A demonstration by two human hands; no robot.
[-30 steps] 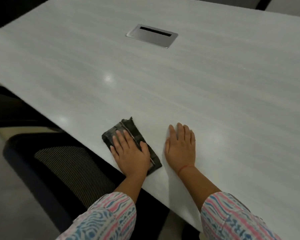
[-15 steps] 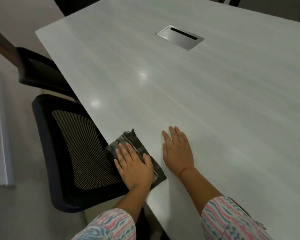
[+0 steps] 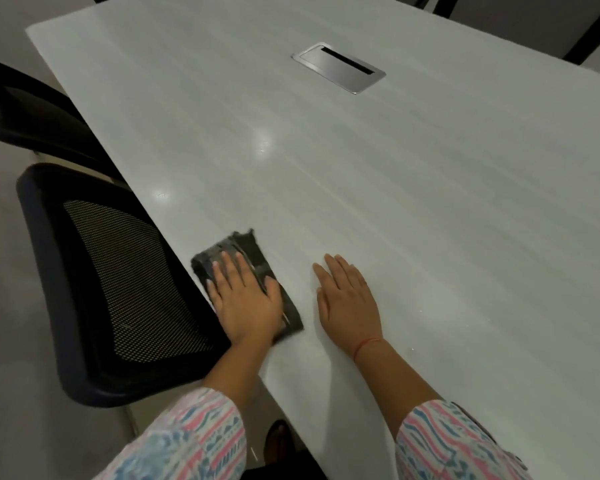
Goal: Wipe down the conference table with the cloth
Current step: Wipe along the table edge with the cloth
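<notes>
A dark folded cloth (image 3: 253,252) lies on the pale grey conference table (image 3: 413,202), right at its near left edge. My left hand (image 3: 245,301) presses flat on the cloth with straight fingers, covering most of it. My right hand (image 3: 350,299) rests flat on the bare tabletop a short way to the right of the cloth, fingers straight and together, holding nothing.
A metal cable-port plate (image 3: 338,68) is set into the table further back. A black mesh-backed office chair (image 3: 115,282) stands tight against the table edge to the left of the cloth, with another dark chair (image 3: 32,109) behind it.
My view has swung left, bringing the table's left edge and chairs into sight. Both hands stay flat, the left hand and cloth sitting at the table's edge.
</notes>
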